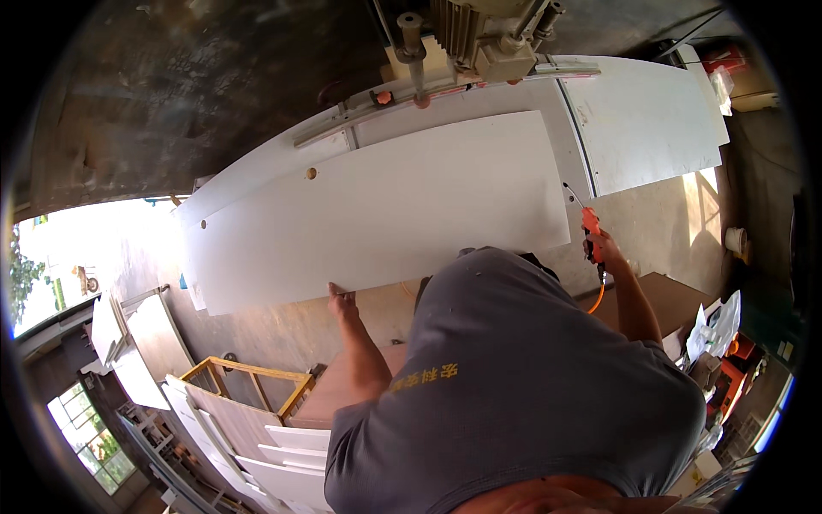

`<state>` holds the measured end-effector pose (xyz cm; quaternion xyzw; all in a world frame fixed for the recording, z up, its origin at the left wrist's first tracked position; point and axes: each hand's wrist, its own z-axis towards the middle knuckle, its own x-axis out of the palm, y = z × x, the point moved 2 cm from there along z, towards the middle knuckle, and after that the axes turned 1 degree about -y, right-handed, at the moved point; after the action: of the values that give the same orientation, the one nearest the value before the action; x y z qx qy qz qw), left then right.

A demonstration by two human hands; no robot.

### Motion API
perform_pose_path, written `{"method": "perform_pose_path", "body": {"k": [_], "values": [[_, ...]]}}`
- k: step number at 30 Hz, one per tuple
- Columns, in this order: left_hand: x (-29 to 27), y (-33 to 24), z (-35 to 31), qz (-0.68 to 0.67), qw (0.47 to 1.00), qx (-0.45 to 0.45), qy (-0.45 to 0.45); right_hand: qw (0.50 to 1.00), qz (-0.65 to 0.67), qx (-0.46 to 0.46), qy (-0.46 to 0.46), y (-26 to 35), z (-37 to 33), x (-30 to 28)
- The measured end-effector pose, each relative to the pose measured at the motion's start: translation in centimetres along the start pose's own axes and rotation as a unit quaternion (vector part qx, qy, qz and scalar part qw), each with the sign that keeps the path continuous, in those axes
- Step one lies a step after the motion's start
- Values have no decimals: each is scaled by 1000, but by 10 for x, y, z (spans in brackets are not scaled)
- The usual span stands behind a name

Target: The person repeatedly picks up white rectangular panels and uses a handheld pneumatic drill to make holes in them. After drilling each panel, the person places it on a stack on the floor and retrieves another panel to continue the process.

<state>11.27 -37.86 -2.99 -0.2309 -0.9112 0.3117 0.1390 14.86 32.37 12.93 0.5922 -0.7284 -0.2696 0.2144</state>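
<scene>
- White panel [402, 206] is laid flat across the table [651, 124]; much of the tabletop is covered by it.
- Orange air blow gun [591, 223] is held in the right hand [606, 248], fingers clamped on its handle; nozzle is pointed near the panel's right end.
- Panel's near edge is touched by the left hand [342, 301]; finger closure underneath is hidden, cannot tell.
- Far side is partly blocked by a motor unit [488, 38].
- Yellow frame [257, 373] and white boards [295, 467] are stacked lower left.
- Brown board [661, 300] is placed right, near the orange hose [597, 300].
</scene>
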Motion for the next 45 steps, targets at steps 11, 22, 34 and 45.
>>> {"method": "perform_pose_path", "body": {"k": [11,22,34,45], "values": [[19,4,-18,200,978,-41,52,993,-92,10,-70,-25,18,77],[57,2,-18,197,972,-1,129,987,-122,-43,-95,-5,70,103],[82,-9,-10,245,959,-54,133,987,-107,-34,-111,1,95,102],[83,-11,-4,277,956,-45,88,979,-152,-58,-123,2,98,105]]}}
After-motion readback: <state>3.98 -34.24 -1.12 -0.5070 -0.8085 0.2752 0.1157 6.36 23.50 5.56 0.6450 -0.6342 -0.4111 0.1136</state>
